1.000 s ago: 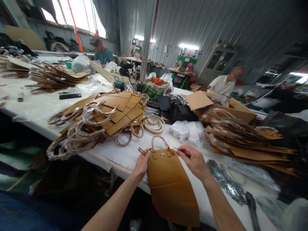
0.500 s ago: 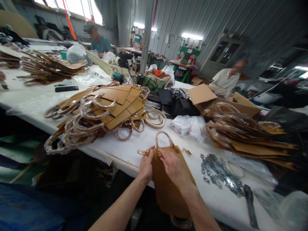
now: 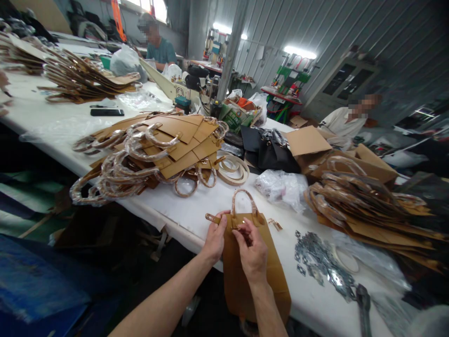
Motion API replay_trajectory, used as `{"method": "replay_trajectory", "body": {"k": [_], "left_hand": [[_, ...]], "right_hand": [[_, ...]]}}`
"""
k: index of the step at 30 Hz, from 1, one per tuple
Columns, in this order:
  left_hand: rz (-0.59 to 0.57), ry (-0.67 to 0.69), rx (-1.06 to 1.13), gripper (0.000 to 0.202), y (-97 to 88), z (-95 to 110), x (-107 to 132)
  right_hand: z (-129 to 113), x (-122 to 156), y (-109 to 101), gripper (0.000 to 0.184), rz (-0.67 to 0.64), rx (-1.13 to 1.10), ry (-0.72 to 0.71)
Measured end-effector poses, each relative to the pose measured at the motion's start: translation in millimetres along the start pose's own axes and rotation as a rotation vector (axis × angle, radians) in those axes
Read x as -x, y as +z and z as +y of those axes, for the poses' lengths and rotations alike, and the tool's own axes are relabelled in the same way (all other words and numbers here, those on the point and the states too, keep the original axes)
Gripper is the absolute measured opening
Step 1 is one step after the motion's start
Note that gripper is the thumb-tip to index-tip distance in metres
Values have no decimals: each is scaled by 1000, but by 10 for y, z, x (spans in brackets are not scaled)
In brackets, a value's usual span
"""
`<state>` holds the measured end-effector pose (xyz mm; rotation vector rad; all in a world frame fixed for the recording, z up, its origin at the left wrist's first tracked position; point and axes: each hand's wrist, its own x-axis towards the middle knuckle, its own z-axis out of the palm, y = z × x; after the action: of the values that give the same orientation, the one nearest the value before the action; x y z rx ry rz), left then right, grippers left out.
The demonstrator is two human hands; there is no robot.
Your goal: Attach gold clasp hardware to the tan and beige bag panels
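A tan handbag panel [image 3: 234, 285] leans over the table's front edge, its plastic-wrapped handle [image 3: 244, 193] pointing away from me. My left hand [image 3: 214, 241] grips the panel's upper left edge, thumb on top. A short strap with a metal plate [image 3: 212, 218] sticks out to the left past those fingers. Just below the handle, my right hand [image 3: 254, 255] is closed in a pinch over the panel's top; a small shiny bit shows by its fingertips, too small to name. Loose gold-coloured metal fittings [image 3: 275, 224] lie on the table to the right of the panel.
A heap of tan panels [image 3: 182, 135] lies left, another pile [image 3: 368, 206] right. Thin metal plates [image 3: 321, 257] and a dark-handled tool [image 3: 363, 304] lie front right. Behind are a coiled strip [image 3: 242, 173], a plastic bag [image 3: 282, 187] and a black bag [image 3: 277, 152]. Two people sit farther back.
My right hand has turned more upright and lifted its fingers a little off the panel, now pinched together. The left hand keeps its hold. The whole view has shifted slightly.
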<state>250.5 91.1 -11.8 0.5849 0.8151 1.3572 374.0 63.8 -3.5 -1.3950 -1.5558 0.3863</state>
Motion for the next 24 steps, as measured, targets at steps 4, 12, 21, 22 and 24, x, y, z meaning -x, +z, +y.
{"method": "replay_trajectory", "body": {"k": [4,12,21,22,24], "left_hand": [[0,16,-46,52,17,47,12],[0,40,-143,49,12,64,21],[-40,27,-103,47,16,108,51],[-40,18,-95,47,17,103,53],[-30,10,-89,46,19,89,54]], "right_hand": [[-75,-35,-36,22,-37,20,-45],[-213,-148,-23,27,-43,94,-95],[-273,-78,117,29,101,126,-6],[-272,-73,137,30,117,123,10],[-263,-60,179,31,135,114,45]]}}
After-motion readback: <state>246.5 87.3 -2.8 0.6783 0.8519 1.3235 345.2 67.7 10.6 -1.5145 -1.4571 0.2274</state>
